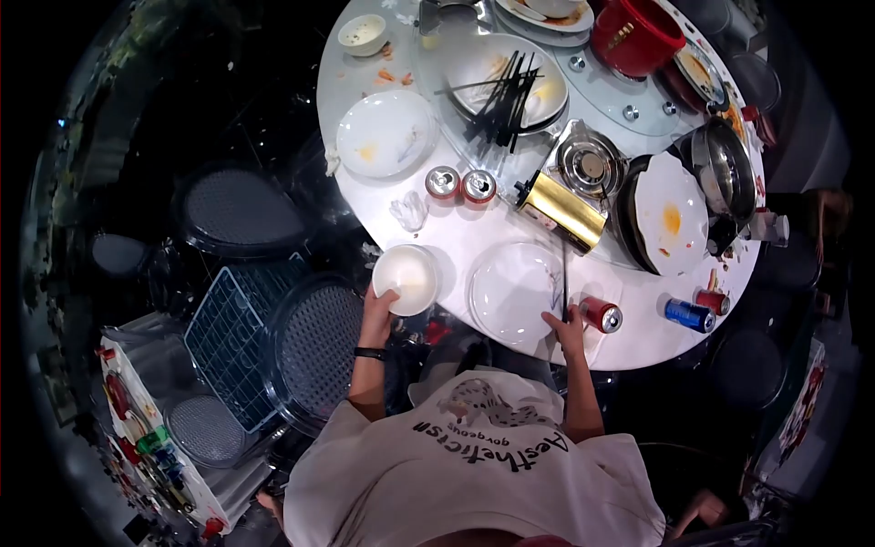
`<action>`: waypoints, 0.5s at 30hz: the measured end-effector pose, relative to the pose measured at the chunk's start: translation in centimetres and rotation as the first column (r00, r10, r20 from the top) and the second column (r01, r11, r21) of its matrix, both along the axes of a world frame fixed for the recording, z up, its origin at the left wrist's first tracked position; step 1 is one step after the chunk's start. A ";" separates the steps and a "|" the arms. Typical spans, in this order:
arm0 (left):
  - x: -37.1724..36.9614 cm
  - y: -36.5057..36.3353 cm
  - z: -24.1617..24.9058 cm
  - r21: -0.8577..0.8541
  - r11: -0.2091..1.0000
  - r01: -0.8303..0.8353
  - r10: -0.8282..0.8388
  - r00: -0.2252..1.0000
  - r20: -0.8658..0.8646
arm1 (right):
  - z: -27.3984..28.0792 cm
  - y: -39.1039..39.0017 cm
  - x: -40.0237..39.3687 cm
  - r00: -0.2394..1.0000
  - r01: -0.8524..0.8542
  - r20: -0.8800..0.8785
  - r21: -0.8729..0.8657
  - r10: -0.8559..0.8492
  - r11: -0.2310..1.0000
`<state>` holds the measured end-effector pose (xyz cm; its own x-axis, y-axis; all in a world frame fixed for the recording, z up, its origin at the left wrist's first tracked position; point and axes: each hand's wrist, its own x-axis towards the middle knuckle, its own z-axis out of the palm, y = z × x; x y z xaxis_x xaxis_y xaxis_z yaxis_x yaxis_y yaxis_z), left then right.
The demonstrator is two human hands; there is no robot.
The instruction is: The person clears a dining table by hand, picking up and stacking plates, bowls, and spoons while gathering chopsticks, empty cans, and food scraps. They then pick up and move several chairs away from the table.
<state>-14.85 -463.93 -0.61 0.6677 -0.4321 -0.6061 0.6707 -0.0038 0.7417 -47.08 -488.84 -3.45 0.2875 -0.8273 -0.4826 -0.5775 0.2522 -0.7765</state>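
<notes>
My left hand (pixel 379 312) grips the rim of a small white bowl (pixel 406 281) at the table's near edge, thumb over the side. My right hand (pixel 567 330) is closed around the lower end of dark chopsticks (pixel 565 273), which point away from me. Just left of that hand lies a white plate (pixel 515 290) with a faint printed pattern. A red can (pixel 602 314) lies on its side close to the right of my fingers.
Beyond stand two open cans (pixel 443 184), a gold portable stove (pixel 570 210), and a dish (pixel 474 77) heaped with black chopsticks. Stained plates (pixel 671 219), a red pot (pixel 635 38) and a blue can (pixel 688 315) sit rightward. A blue crate (pixel 239 319) stands on the left.
</notes>
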 end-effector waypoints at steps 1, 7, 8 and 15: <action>-0.4 -0.4 -0.5 0.016 1.000 0.007 -0.007 1.000 -0.010 | 0.1 -0.1 -0.1 0.998 0.035 0.053 0.088 -0.040 0.996; 0.4 -2.9 0.3 -0.074 0.997 0.002 -0.003 1.000 -0.013 | 0.8 1.2 0.7 0.921 0.128 0.284 0.426 -0.267 0.896; 1.4 -3.5 1.0 -0.110 0.993 -0.032 0.032 0.999 -0.004 | 0.5 1.5 0.7 0.910 0.140 0.306 0.406 -0.278 0.903; 19.5 -13.5 9.7 -0.292 0.956 -0.021 0.103 0.958 0.269 | 1.0 1.5 0.3 0.959 0.074 0.217 0.421 -0.179 0.904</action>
